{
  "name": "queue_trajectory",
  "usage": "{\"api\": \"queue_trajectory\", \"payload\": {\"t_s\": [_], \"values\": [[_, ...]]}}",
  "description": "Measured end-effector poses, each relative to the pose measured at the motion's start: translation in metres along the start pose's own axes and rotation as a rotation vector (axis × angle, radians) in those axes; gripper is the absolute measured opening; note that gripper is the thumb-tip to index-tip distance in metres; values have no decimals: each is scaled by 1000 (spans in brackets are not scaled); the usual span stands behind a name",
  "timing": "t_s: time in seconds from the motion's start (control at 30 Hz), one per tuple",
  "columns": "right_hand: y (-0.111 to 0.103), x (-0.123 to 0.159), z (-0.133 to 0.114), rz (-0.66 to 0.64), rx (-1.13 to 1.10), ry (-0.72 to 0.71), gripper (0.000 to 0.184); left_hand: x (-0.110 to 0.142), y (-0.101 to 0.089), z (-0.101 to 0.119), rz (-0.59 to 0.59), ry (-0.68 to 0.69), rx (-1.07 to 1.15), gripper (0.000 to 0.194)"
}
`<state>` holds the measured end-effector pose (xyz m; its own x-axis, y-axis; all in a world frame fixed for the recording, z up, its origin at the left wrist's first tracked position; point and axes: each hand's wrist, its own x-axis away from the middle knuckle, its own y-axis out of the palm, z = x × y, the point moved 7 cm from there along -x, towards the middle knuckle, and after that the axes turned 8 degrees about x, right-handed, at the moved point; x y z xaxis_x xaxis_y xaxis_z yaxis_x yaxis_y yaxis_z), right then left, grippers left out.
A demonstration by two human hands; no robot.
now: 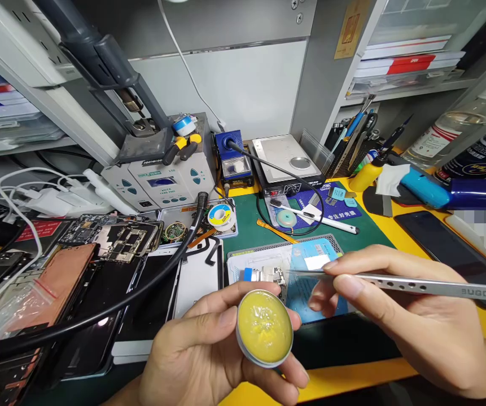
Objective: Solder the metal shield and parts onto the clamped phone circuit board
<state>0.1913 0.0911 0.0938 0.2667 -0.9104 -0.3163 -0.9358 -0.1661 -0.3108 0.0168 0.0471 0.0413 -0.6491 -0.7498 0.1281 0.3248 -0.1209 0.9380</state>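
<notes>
In my left hand [196,349] is a small round tin of yellow paste [265,330], held by its rim with the open top facing me. The paste surface is glossy and uneven. My right hand [429,321] pinches metal tweezers [395,283], whose fine tips point left, above and to the right of the tin and apart from it. Behind the tin, a small circuit board [279,276] sits in a metal holder on a blue and white work mat [319,254]. My left fingers partly hide the holder.
A soldering hot-air station [162,186] stands at the back left, its thick black hose [141,304] crossing the left side. Opened phones and boards [128,242] crowd the left. A solder spool [221,217], a white pen [327,220] and a dark phone [441,239] lie around the green mat [370,225].
</notes>
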Motion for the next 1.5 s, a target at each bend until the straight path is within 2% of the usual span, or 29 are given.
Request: {"api": "queue_trajectory", "payload": {"t_s": [0.07, 0.17, 0.23, 0.3, 0.43, 0.53, 0.6, 0.73, 1.0, 1.17, 1.33, 1.5], "values": [[-2, 2, 0, 21, 17, -6, 25, 1, 0, -1, 8, -1, -27, 37], [-1, 8, -9, 13, 156, -152, 43, 4, -1, -5, 20, -24, -101, 34], [6, 13, -15, -76, 181, -265, 60, 4, -3, -8, 26, -39, -133, 33], [16, 18, -18, -217, 132, -335, 73, 4, -3, -9, 30, -36, -144, 33], [25, 16, -17, -347, 115, -387, 79, 3, -3, -9, 48, -34, -151, 33], [30, 16, -21, -446, 163, -532, 84, 3, -3, -9, 52, -44, -139, 34], [29, 15, -19, -433, 171, -556, 84, 4, -3, -10, 42, -57, -142, 34], [27, 19, -11, -361, 171, -529, 70, 5, -4, -10, 56, -86, -180, 35], [31, 26, -9, -413, 175, -515, 69, 5, -3, -9, 94, -83, -183, 37], [31, 26, -7, -399, 189, -530, 66, 4, -2, -9, 115, -91, -202, 39], [32, 25, -6, -423, 176, -523, 68, 4, -2, -8, 102, -81, -239, 39], [31, 20, -15, -405, 188, -515, 66, 4, -5, -9, 88, -56, -251, 37]]}}
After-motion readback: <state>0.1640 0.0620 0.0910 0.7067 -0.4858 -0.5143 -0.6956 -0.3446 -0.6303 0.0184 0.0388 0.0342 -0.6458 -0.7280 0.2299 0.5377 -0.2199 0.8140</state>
